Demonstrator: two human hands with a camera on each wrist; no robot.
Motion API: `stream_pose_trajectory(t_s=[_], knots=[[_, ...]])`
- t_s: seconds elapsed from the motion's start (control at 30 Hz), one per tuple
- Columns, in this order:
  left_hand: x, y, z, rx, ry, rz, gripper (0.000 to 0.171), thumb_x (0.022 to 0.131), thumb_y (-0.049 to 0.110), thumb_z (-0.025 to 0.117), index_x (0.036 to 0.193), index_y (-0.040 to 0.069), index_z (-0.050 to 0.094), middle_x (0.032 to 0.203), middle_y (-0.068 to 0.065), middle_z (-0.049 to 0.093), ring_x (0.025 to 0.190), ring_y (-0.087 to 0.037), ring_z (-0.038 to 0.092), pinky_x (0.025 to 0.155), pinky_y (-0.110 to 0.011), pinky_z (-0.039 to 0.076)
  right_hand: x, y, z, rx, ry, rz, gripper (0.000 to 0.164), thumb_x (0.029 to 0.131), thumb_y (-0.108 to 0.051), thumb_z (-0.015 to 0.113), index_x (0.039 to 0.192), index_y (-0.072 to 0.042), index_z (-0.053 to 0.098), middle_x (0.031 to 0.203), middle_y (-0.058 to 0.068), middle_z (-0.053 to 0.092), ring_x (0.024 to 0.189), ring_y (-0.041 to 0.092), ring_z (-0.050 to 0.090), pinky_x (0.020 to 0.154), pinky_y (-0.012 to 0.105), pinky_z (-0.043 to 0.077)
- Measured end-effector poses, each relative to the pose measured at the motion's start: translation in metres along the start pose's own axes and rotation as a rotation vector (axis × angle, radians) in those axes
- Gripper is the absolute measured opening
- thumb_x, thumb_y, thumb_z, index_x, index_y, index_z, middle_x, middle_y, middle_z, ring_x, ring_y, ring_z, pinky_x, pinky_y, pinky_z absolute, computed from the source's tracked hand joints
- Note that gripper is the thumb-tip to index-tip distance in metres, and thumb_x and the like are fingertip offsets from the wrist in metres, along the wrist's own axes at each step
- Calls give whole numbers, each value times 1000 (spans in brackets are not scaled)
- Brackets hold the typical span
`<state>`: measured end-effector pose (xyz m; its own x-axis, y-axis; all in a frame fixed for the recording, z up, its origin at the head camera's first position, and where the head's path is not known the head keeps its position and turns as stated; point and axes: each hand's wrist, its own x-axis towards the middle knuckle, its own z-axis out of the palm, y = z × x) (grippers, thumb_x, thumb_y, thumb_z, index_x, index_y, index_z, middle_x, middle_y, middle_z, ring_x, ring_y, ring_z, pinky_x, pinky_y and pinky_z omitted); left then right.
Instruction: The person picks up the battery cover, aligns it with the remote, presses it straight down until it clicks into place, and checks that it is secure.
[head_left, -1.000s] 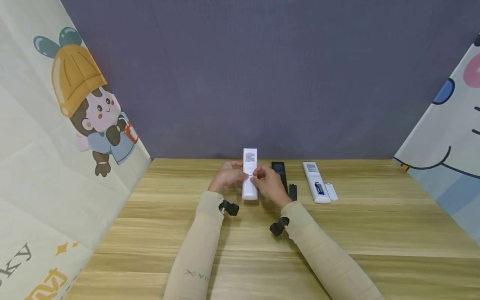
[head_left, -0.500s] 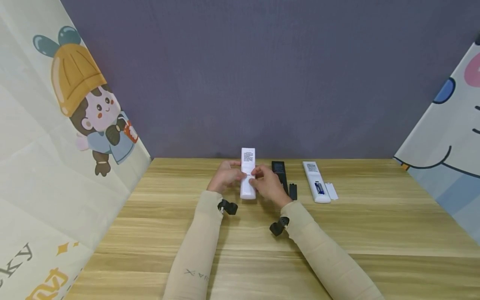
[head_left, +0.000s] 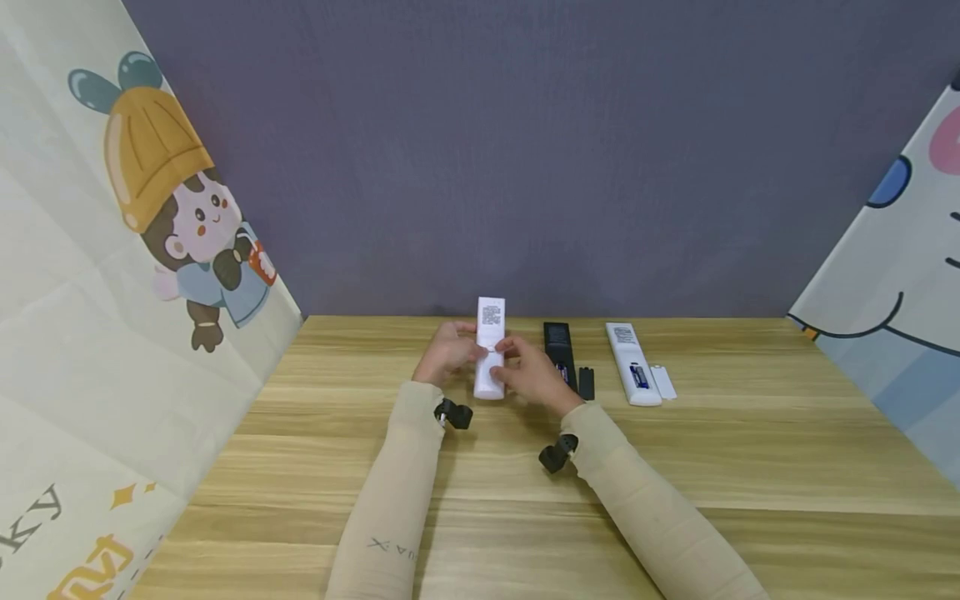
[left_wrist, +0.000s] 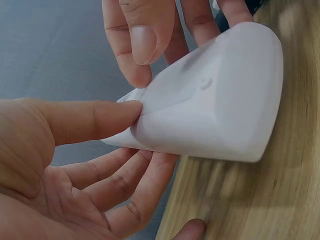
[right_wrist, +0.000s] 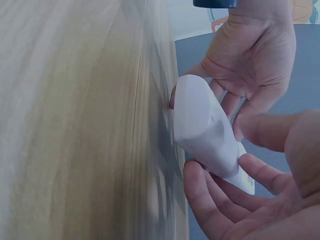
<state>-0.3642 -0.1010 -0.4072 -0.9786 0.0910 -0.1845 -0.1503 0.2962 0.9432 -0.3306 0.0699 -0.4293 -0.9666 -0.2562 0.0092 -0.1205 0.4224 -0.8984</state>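
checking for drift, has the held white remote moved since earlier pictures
Yes: in the head view, the held white remote shifted slightly left, away from the black remote.

White remote [head_left: 491, 333] with dark print [head_left: 491, 316], yellow-brown wood-grain table [head_left: 495, 500], purple-grey wall [head_left: 525, 150], beige sleeves [head_left: 393, 492]

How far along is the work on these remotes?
Looks done: the black remote and rightmost white remote lie open, black cover and white cover beside them, batteries showing. In hand: left hand and right hand hold another white remote, apparently closed. Remaining, probably: opening that one.
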Motion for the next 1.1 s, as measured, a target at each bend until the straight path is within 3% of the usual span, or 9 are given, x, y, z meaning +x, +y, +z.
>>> stream_pose_trajectory(t_s=[0.07, 0.17, 0.3, 0.53, 0.77, 0.9, 1.1], knots=[[0, 0, 0, 7, 10, -3, 52, 85, -5, 69, 135, 1, 58, 99, -10, 67, 75, -16, 59, 65, -32, 42, 0, 1, 0, 2, -31, -9, 38, 96, -4, 68, 130, -3, 52, 140, 27, 57, 114, 38, 69, 74, 35, 61], [0, -2, 0, 10, 17, -12, 53, 83, -8, 68, 135, 0, 58, 97, -9, 67, 76, -17, 60, 70, -32, 50, 0, 3, 1, 7, -72, -19, 43, 95, -3, 68, 134, -2, 50, 141, 29, 55, 115, 39, 68, 75, 35, 61], [2, -4, 1, 24, 27, -5, 56, 82, -12, 68, 136, -2, 56, 111, -19, 70, 90, -25, 68, 84, -38, 59, 0, 5, 3, -20, -101, -42, 47, 97, -4, 66, 140, -1, 48, 144, 30, 53, 119, 41, 65, 81, 36, 60], [3, -6, 1, 77, 68, -23, 55, 82, -10, 68, 136, -2, 57, 124, -23, 66, 101, -31, 66, 91, -42, 58, -2, 7, 6, -101, -98, -79, 45, 103, -7, 56, 147, -3, 48, 149, 28, 51, 125, 41, 62, 92, 42, 58], [4, -10, 3, 144, 105, 13, 51, 79, -12, 68, 129, -6, 61, 120, -24, 67, 98, -30, 67, 80, -34, 59, -4, 7, 8, -116, -115, -42, 49, 104, -10, 56, 151, -4, 46, 148, 27, 53, 129, 39, 60, 100, 45, 55], [3, -12, 4, 167, 128, 19, 49, 79, -10, 69, 127, -5, 62, 123, -24, 66, 106, -33, 65, 87, -36, 58, -4, 6, 8, -164, -119, -37, 48, 103, -14, 57, 150, -5, 49, 148, 24, 55, 130, 36, 59, 105, 48, 51], [4, -14, 6, 283, 175, 34, 44, 82, -3, 72, 125, -3, 65, 124, -22, 68, 111, -35, 64, 94, -41, 55, -2, 8, 7, -243, -135, -70, 47, 104, -18, 57, 148, -3, 51, 147, 22, 55, 130, 36, 57, 108, 52, 48]])
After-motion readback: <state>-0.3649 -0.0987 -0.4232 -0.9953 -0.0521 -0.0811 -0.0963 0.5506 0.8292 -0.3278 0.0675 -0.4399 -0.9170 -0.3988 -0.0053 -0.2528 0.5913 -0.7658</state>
